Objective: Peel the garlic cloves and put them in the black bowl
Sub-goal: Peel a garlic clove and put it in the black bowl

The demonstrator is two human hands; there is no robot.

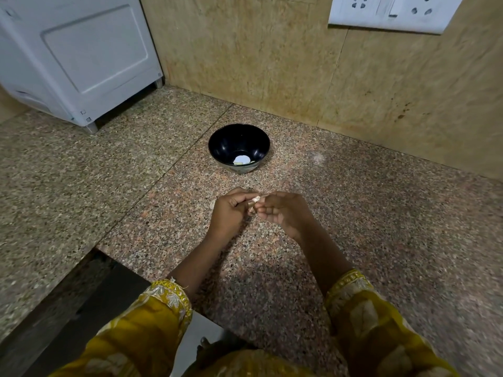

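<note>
Both hands pinch one garlic clove (pixel 253 204) just above the tabletop (pixel 359 219).

The left hand (pixel 228 213) and the right hand (pixel 285 213) meet fingertip to fingertip. Their fingers are curled in around the clove, whose papery skin shows between them. The black bowl (pixel 224 142) stands on the tabletop beyond the hands, well apart from them, with pale peeled pieces (pixel 241 159) at its bottom. A small pale scrap (pixel 212 204) lies just outside the left hand. A white appliance (pixel 81 58) stands far beyond the left hand.
</note>
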